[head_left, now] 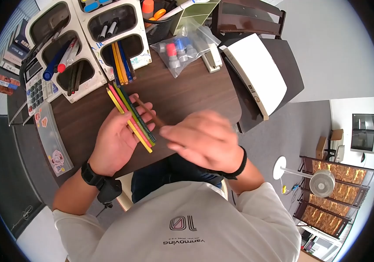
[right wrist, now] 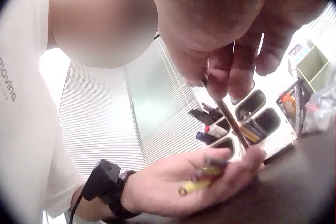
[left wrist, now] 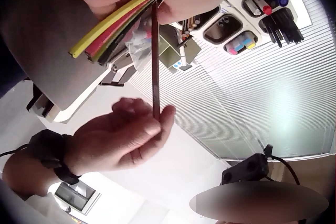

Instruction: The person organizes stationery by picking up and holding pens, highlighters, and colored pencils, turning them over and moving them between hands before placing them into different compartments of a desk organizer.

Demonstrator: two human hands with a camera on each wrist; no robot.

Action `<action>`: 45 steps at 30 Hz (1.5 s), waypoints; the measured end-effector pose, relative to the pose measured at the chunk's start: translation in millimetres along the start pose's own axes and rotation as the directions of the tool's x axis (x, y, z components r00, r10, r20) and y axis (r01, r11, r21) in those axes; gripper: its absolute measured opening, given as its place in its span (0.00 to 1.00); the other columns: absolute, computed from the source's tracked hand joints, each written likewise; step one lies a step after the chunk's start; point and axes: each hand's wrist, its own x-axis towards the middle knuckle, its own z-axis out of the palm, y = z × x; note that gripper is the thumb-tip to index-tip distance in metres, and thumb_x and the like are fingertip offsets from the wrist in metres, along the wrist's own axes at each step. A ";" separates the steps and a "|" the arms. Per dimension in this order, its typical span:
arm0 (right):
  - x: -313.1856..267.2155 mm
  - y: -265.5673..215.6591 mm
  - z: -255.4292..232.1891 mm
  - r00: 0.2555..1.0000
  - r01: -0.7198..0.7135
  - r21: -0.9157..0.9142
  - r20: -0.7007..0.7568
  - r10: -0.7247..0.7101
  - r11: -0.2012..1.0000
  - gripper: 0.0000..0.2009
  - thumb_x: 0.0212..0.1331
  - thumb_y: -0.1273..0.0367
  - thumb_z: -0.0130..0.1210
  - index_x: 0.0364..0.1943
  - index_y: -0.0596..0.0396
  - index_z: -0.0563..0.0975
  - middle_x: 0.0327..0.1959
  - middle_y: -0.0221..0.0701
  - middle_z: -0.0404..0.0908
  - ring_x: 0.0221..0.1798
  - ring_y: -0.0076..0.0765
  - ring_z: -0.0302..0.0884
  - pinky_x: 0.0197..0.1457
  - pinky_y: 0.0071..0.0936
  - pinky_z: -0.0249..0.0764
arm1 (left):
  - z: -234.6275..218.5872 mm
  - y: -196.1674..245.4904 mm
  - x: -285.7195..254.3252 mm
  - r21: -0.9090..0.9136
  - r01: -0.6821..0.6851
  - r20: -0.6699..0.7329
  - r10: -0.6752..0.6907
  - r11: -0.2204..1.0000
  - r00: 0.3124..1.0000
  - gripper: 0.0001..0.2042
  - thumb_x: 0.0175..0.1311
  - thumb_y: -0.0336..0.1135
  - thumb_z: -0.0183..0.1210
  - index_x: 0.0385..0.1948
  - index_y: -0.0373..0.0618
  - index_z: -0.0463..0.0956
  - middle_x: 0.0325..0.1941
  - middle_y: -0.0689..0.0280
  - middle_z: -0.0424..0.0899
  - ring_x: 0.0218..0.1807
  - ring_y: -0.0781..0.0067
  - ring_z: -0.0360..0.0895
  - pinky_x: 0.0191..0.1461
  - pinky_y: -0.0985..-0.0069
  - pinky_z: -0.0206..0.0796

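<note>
The left hand holds several pencils over the desk, its thumb across them: a yellow pencil, a pink one, and green and dark ones. In the left wrist view the yellow pencil lies at the outside of the bundle. The right hand, blurred in the head view, pinches one end of a brown pencil between thumb and fingers. That pencil's other end meets the left hand's fingers, apart from the bundle's far ends.
A white organizer with pens and pencils in its compartments stands at the desk's back left. Nearby are a bag of bottles, a stapler, a calculator and a clear case. A white box lies to the right.
</note>
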 end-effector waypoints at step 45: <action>6.5 5.5 -6.9 0.972 0.081 0.006 -0.223 -0.077 0.997 0.14 0.57 0.74 0.71 0.48 0.57 0.85 0.42 0.32 0.88 0.37 0.40 0.86 0.39 0.33 0.81 | 2.5 -2.5 -4.4 -0.040 0.021 -0.010 -0.021 0.999 1.000 0.27 0.77 0.29 0.44 0.78 0.42 0.59 0.72 0.52 0.74 0.73 0.56 0.73 0.77 0.55 0.65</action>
